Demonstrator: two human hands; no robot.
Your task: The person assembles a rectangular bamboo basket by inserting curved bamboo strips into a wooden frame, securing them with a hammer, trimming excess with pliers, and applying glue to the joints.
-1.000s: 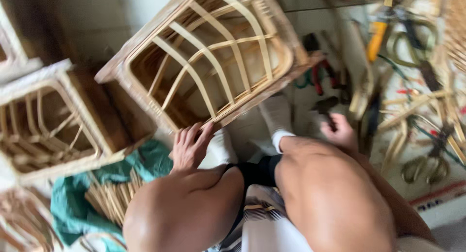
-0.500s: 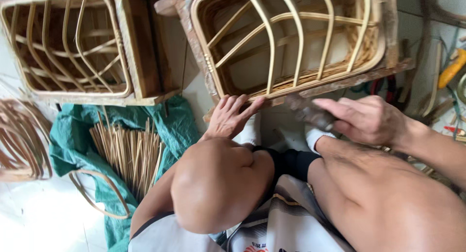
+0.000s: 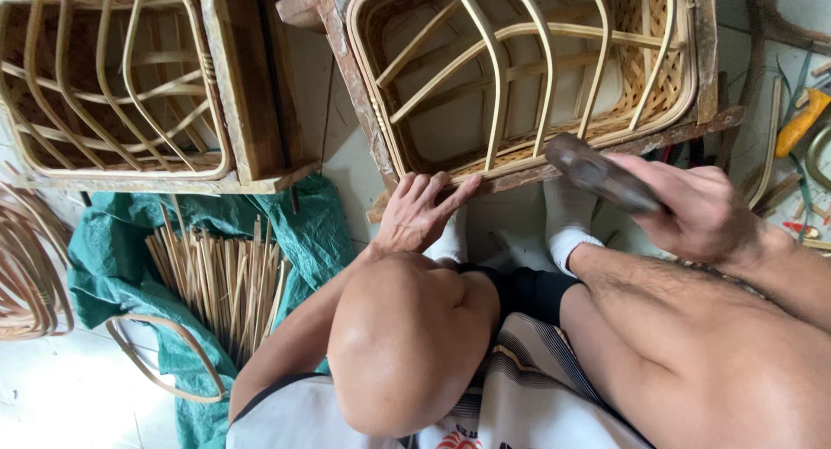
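Note:
A rattan basket frame (image 3: 528, 77) sits in a worn wooden mould in front of me. My left hand (image 3: 420, 211) lies flat with fingers spread on the mould's near edge. My right hand (image 3: 697, 207) grips a dark wooden-handled tool, probably a hammer (image 3: 597, 172), whose head hangs just over the frame's near rim. My bare knees and white socks (image 3: 567, 220) fill the lower part of the view.
A second rattan frame (image 3: 112, 86) in a wooden mould stands at the left. A bundle of thin cane strips (image 3: 216, 280) lies on a green cloth (image 3: 307, 233). Coiled rattan hoops (image 3: 30, 267) are at the far left; scattered hand tools (image 3: 801, 125) at the right.
The view swung left and straightened over the frames. My right hand picked up the dark tool from the right and brought it to the frame's near rim. My left hand stayed on the mould edge.

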